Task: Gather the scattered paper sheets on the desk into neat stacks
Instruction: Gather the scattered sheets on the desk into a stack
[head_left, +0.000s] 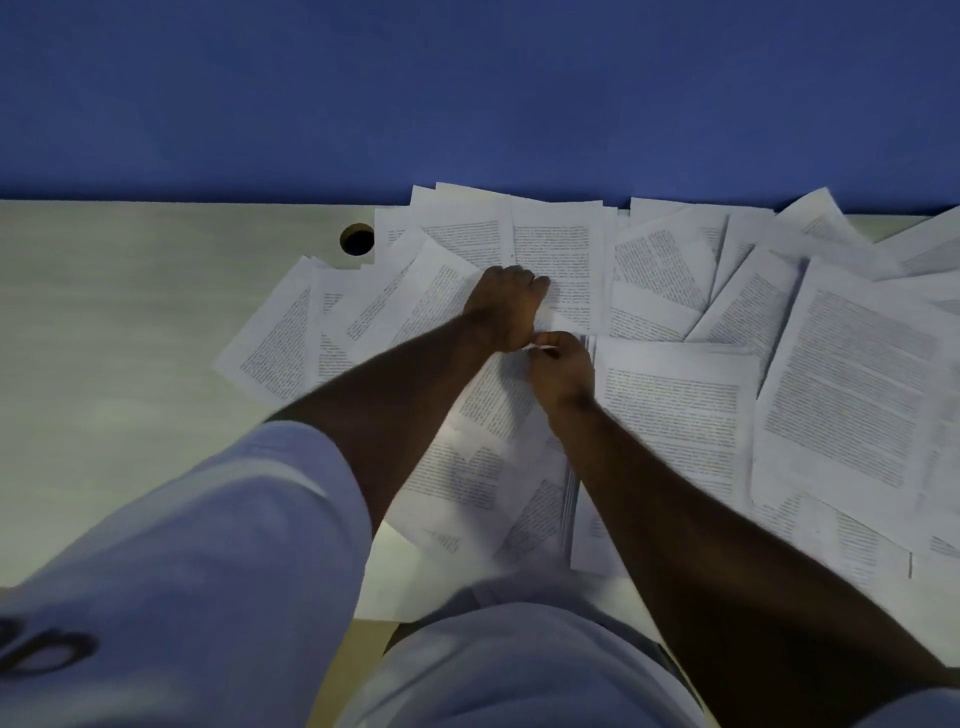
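Reaching over the mess, the person has both hands close together in the middle of the worktop (114, 322). The left hand (501, 306) sits on a printed sheet (558, 270) farther back, with its fingers curled under, so I cannot tell if they pinch the paper or just press it. The right hand (563, 369) is nearer, and its fingers (545, 345) look like they pinch the far end of a small stack of sheets (519, 467).

That stack lies under and between the two arms, in front of the person's body. Its long side runs away from the person, toward the blue wall (467, 93), tipped a little to the left. The edges on its right side do not line up well yet.

Many loose paper sheets (841, 384) still lie all over the right side and back of the worktop, pointing every which way and lying on top of each other. A round cable hole (357, 239) is just beside the leftmost papers.

Things could go wrong here, I think. If the left hand drags one sheet, the ones on top of it may slide too and spread the mess more. A pull from one corner could bend or tear a page. Sheets near the front edge could slip off onto the floor.
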